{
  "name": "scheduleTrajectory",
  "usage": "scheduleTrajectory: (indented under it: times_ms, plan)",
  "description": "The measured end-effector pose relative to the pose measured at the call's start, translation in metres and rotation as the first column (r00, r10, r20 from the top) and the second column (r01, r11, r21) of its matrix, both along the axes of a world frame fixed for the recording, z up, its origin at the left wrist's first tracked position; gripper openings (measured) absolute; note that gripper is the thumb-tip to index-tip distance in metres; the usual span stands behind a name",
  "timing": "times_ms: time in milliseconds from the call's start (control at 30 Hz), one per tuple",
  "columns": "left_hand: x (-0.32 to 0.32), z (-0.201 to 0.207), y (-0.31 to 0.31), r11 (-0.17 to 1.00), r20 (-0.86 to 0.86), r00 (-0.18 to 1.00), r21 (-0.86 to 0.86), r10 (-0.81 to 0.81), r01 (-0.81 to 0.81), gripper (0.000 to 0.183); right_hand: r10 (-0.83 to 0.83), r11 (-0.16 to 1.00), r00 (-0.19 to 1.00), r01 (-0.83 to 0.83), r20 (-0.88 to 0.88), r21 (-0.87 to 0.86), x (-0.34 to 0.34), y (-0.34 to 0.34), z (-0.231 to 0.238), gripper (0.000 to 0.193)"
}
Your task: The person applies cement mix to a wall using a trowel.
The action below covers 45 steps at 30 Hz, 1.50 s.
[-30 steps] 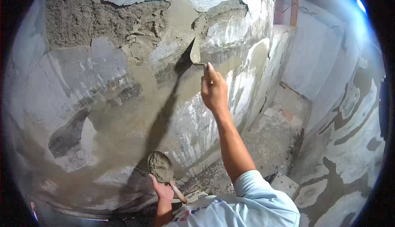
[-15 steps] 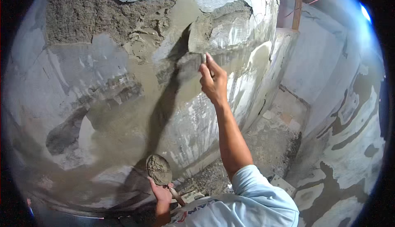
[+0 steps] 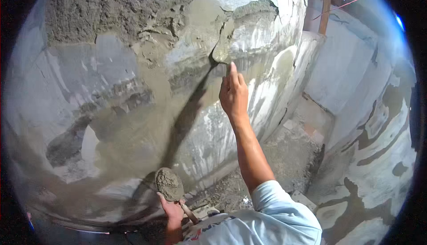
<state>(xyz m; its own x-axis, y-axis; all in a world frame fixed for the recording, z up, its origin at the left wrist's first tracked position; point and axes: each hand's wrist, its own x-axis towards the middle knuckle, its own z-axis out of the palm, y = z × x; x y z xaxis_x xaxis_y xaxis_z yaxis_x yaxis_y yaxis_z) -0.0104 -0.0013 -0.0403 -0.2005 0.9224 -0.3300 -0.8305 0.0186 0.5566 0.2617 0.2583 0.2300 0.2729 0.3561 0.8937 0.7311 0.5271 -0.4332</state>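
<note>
In the head view, the right hand (image 3: pixel 235 93) is closed around the handle of a grey, mortar-smeared metal trowel (image 3: pixel 221 51). The blade lies on the far side of the grip, slightly left of the fingers and against the pale, patchy plastered wall (image 3: pixel 200 125); the hand hides most of the handle. Nearer and to the left, the left hand (image 3: pixel 171 207) holds a round, shallow scoop (image 3: pixel 169 184) loaded with grey wet mortar (image 3: pixel 167 178). The scoop sits just beyond the palm, thumb on its left, and its brown wooden handle (image 3: pixel 190 214) slants near and right toward the light blue shirt (image 3: pixel 267 218).

Far left on the wall is a rough grey mortar patch (image 3: pixel 89 11). To the right lie a rubble-strewn grey floor (image 3: pixel 284 156) and a second blotched grey wall (image 3: pixel 382 156); far right are a brown wooden post (image 3: pixel 325 14) and a thin red wire (image 3: pixel 349 3). The shirt covers part of the near floor, and a dark shadow (image 3: pixel 184 120) crosses the wall between the hands.
</note>
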Motion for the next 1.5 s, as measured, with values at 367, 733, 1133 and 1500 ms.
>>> scheduleTrajectory:
  times_ms: [367, 733, 1133, 1500]
  plan:
    - [0.016, 0.004, 0.008, 0.994, 0.030, 0.994, 0.025, -0.106, 0.105, 0.068, 0.120, 0.992, 0.993, -0.120, 0.020, 0.026, 0.024, 0.007, 0.030, 0.040]
    - [0.026, 0.015, 0.007, 0.997, 0.044, 0.996, -0.016, -0.080, 0.080, 0.064, 0.176, 0.975, 0.984, -0.171, -0.022, 0.139, 0.018, 0.004, 0.048, 0.041]
    - [0.017, -0.003, 0.008, 0.995, 0.078, 0.992, -0.020, -0.095, 0.097, 0.065, 0.199, 0.970, 0.979, -0.191, -0.040, 0.150, 0.023, 0.009, 0.054, 0.041]
    - [0.015, 0.015, 0.000, 0.999, 0.008, 1.000, -0.037, -0.017, 0.017, 0.070, 0.049, 0.981, 0.996, -0.032, -0.081, 0.192, 0.042, 0.026, 0.042, 0.040]
